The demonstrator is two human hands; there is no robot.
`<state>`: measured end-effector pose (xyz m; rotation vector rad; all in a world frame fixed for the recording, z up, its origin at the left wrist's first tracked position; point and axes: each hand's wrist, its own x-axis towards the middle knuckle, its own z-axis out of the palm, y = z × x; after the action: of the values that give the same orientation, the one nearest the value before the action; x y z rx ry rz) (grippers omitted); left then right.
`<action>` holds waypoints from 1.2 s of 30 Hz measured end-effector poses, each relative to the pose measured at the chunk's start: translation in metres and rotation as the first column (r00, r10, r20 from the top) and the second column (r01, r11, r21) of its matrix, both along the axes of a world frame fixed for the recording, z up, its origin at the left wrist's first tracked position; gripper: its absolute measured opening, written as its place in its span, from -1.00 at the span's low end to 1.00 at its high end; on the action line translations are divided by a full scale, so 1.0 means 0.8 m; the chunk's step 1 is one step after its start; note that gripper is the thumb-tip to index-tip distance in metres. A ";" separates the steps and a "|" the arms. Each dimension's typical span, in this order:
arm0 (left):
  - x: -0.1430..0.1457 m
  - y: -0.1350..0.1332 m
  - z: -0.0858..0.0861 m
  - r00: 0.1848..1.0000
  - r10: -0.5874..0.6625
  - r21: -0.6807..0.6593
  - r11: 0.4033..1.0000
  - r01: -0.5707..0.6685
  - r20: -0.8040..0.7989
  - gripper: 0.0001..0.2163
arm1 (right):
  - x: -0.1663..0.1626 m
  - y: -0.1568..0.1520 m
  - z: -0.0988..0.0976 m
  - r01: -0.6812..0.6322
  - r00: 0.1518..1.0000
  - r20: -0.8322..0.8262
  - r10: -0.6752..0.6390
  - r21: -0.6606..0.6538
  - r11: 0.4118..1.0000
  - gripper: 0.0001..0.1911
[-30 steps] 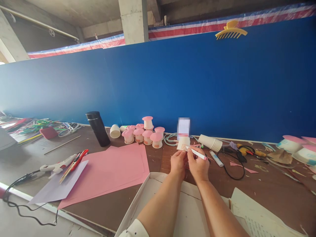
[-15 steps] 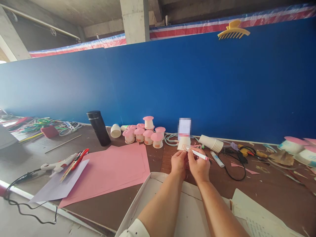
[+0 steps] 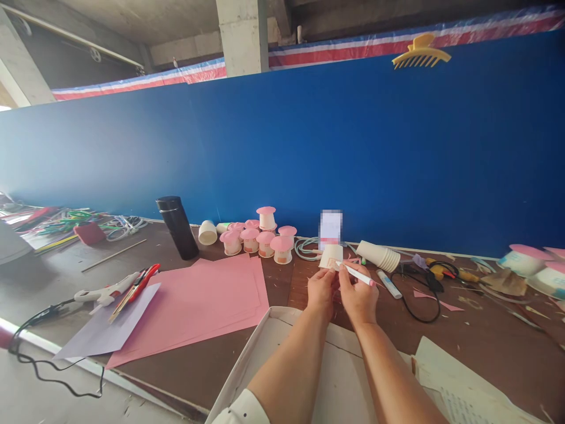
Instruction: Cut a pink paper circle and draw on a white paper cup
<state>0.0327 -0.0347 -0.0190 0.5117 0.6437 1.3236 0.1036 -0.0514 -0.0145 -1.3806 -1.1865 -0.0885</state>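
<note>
A white paper cup [image 3: 331, 255] stands upside down, narrow end up, with a small pinkish outline on its near side. My left hand [image 3: 321, 287] is closed on the cup's lower edge. Between the fingers of my right hand [image 3: 358, 297] is a white marker pen [image 3: 359, 275] with a pink end, its tip at the cup's side by the outline. To the left several small cups with pink paper tops [image 3: 282, 249] are grouped, one stacked above the others. A nested stack of white paper cups [image 3: 378, 255] lies on its side to the right.
Pink paper sheets [image 3: 212, 306] lie at left, beside a glue gun [image 3: 106, 290] and a red utility knife [image 3: 140, 285] on a pale sheet. A black bottle [image 3: 177, 228] stands behind. A glue stick [image 3: 389, 284] and black cable [image 3: 419, 321] are at right. A blue panel [image 3: 309, 141] closes the back.
The marker tip has shifted very slightly against the cup's side. Both hands keep nearly the same pose, and the whole view has moved a little.
</note>
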 end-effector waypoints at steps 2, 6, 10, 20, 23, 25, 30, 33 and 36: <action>0.000 0.000 -0.001 1.000 -0.002 0.001 1.000 0.002 -0.009 -0.78 | -0.001 0.000 0.000 -0.010 1.000 0.002 0.010 0.006 1.000 -0.66; 0.000 0.000 -0.001 1.000 0.000 -0.007 1.000 0.000 -0.017 -0.74 | -0.001 0.000 0.000 -0.020 1.000 0.004 0.020 0.005 1.000 -0.67; 0.000 0.000 0.000 1.000 0.010 -0.008 1.000 -0.010 0.002 -0.71 | -0.001 -0.001 0.001 -0.013 1.000 -0.004 0.013 -0.027 1.000 -0.66; 0.001 0.001 -0.001 1.000 0.017 -0.013 1.000 -0.017 0.015 -0.71 | 0.000 -0.001 0.000 -0.001 1.000 0.006 0.001 -0.045 0.999 -0.65; 0.000 0.001 0.001 1.000 0.020 -0.008 1.000 -0.020 0.010 -0.74 | 0.000 -0.001 0.000 0.003 1.000 0.003 -0.003 -0.036 0.999 -0.65; 0.000 0.000 0.002 1.000 0.023 -0.004 1.000 -0.023 0.015 -0.75 | 0.000 -0.001 0.000 0.005 1.000 -0.003 -0.005 -0.032 0.999 -0.65; 0.000 -0.001 0.003 0.999 0.025 0.007 1.000 -0.026 0.040 -0.75 | 0.000 -0.001 0.001 0.021 1.000 -0.021 -0.022 -0.040 0.999 -0.65; 0.000 0.000 0.002 0.999 0.027 -0.003 1.000 -0.027 0.042 -0.75 | 0.000 -0.001 0.001 0.030 0.999 -0.022 -0.031 -0.050 0.998 -0.66; 0.001 0.001 0.001 0.999 0.030 -0.012 0.999 -0.029 0.042 -0.75 | -0.001 -0.002 0.001 0.027 0.999 -0.021 -0.028 -0.066 0.997 -0.66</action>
<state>0.0331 -0.0342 -0.0181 0.4651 0.6260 1.3542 0.1030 -0.0530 -0.0136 -1.4521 -1.1611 -0.0543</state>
